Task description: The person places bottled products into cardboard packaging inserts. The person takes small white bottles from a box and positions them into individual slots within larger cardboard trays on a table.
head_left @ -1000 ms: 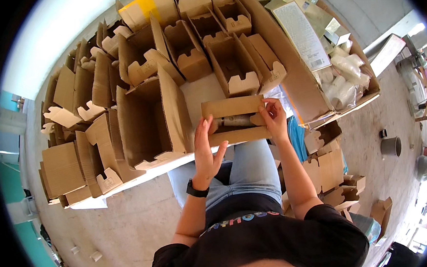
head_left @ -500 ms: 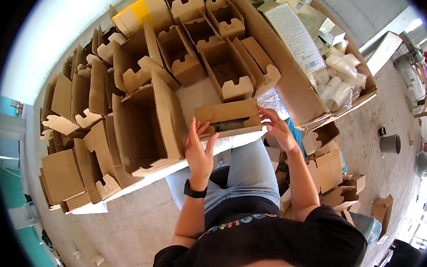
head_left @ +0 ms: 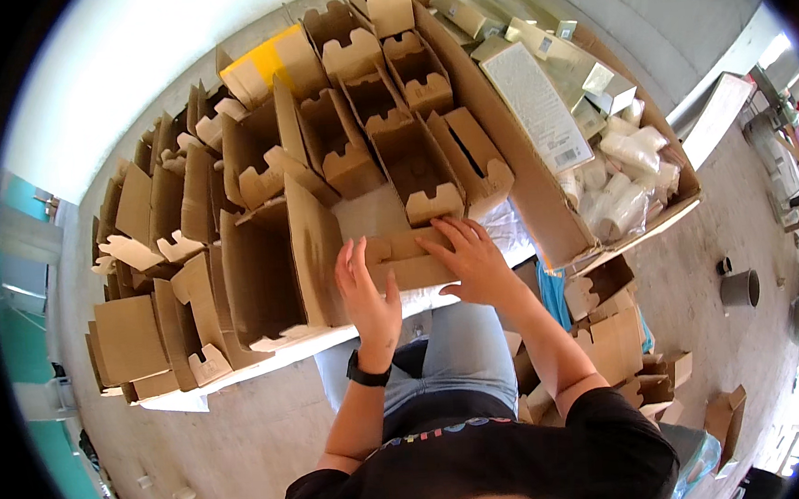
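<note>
A small brown cardboard box point(head_left: 411, 260) lies flat on the white table point(head_left: 269, 360) near its front edge. My right hand point(head_left: 473, 261) presses down on the box's right part with spread fingers. Beside the box's left end is my left hand point(head_left: 366, 293), fingers spread upward, palm toward the box; a black watch is on that wrist. Whether the left palm touches the box I cannot tell.
Many open brown cardboard boxes point(head_left: 413, 171) stand in rows across the table. A large carton point(head_left: 544, 213) at right holds white bottles point(head_left: 628, 176) and flat packages. More folded boxes point(head_left: 620, 337) lie on the floor at right, near a grey cup point(head_left: 739, 288).
The box came down from in front of me onto the table edge. My right hand moved on top of it; my left hand slid off to its left end.
</note>
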Demonstrator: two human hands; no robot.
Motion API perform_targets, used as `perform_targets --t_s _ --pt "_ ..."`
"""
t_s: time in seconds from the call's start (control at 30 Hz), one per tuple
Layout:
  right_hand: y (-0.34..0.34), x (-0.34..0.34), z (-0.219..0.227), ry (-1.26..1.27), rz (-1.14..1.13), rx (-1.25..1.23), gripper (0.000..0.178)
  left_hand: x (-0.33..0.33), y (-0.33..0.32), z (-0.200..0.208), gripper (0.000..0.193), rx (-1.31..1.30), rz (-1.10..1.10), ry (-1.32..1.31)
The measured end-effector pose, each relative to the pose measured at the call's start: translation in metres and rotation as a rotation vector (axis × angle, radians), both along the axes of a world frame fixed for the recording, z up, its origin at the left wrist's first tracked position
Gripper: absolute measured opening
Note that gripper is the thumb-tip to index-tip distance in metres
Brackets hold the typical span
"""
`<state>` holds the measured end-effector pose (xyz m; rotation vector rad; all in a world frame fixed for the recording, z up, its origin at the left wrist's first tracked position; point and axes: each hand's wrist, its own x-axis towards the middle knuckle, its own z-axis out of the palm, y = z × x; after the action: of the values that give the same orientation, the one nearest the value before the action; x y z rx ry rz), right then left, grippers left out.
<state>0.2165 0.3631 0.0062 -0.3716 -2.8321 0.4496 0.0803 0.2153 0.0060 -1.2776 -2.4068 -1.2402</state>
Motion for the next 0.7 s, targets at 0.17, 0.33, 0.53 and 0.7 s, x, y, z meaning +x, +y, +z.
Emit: perform_targets --t_s 0.17,0.33,0.53,0.7 --pt "0.002 0.002 -0.015 0.071 -0.042 -0.012 0.087 -0.014 0.087 0.086 0.039 0.254 -0.237 0.15" --pt "-0.003 0.001 -0.018 0.072 -0.03 -0.063 0.089 -0.091 0.233 0.066 0.034 -0.044 -0.283 0.373" --pt "-0.001 0.001 -0.015 0.087 -0.016 -0.092 0.09 -0.139 0.319 0.023 0.05 -0.719 -0.263 0.421" --pt "0.002 0.003 -0.02 0.115 -0.041 -0.118 0.09 -0.13 0.335 0.012 0.038 -0.786 -0.217 0.554"
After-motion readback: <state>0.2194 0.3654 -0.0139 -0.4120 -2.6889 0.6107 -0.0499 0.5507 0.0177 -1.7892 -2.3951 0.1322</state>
